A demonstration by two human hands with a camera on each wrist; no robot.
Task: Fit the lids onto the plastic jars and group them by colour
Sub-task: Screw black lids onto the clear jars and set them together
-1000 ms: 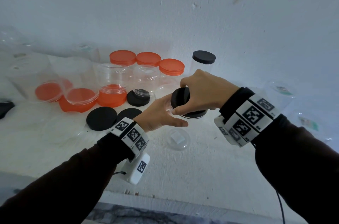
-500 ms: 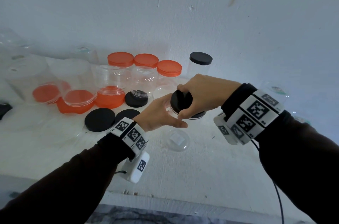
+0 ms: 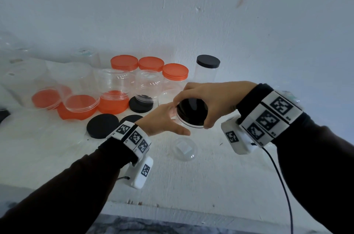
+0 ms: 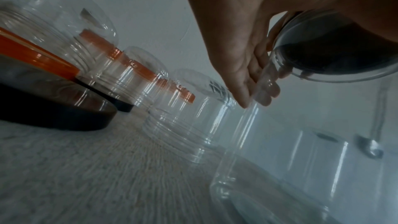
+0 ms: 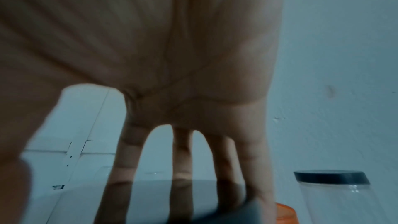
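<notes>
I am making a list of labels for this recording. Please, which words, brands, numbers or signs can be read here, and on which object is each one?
No text can be read.
Wrist bands: black-and-white square code markers only; the small marks beside them are too small to read.
Label in the clear lid: blank or too blurred.
Far clear jars: stickers blurred, unreadable.

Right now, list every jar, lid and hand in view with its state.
black lid: on the held jar, gripped from above by the right hand
held jar: upright, steadied by the left hand
black-lidded jar: closed, by the wall
three orange-lidded jars: closed, grouped
loose black lids: flat on the table
inverted clear jars: unlidded, on loose lids
</notes>
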